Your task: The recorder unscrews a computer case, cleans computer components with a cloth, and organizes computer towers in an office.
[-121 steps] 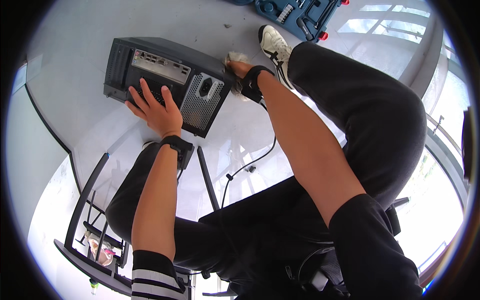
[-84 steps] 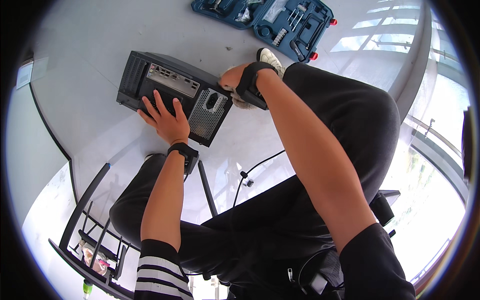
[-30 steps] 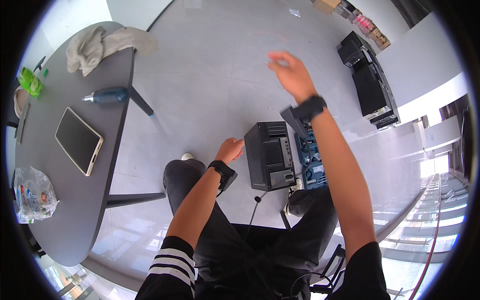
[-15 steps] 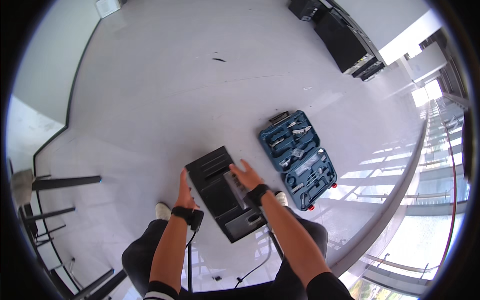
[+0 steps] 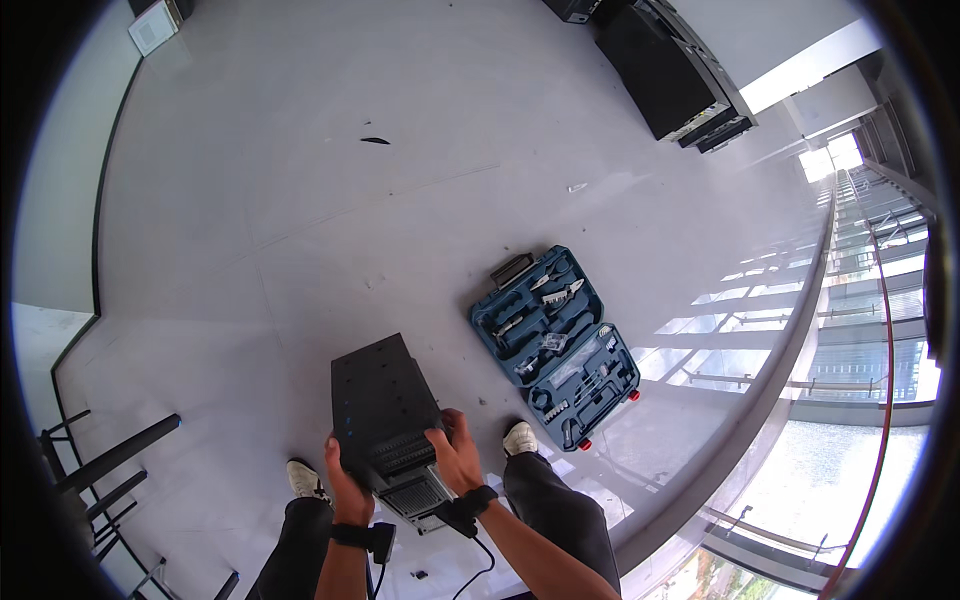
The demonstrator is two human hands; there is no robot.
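A black computer case (image 5: pixel 385 385) is tilted between my knees, with its vented metal end nearest me. My left hand (image 5: pixel 348 488) grips its left edge, and my right hand (image 5: pixel 458 455) is closed over the right edge near the same end. The undersides of my fingers are hidden against the case. Each wrist wears a black strap, and cables run down from both. To the right of the case, an open blue toolbox (image 5: pixel 530 382) lies on the floor, with pliers (image 5: pixel 563 292) and other hand tools in its moulded slots.
Black computer towers (image 5: pixel 665 75) stand at the far right by a white block. Black furniture legs (image 5: pixel 120 450) jut in from the left. A thin black scrap (image 5: pixel 375 140) lies on the floor ahead. Glass and a railing line the right side.
The case has been turned over from its flat front panel, and another face now shows with the vented end toward me. Both hands moved nearer my body. The whole view has shifted.
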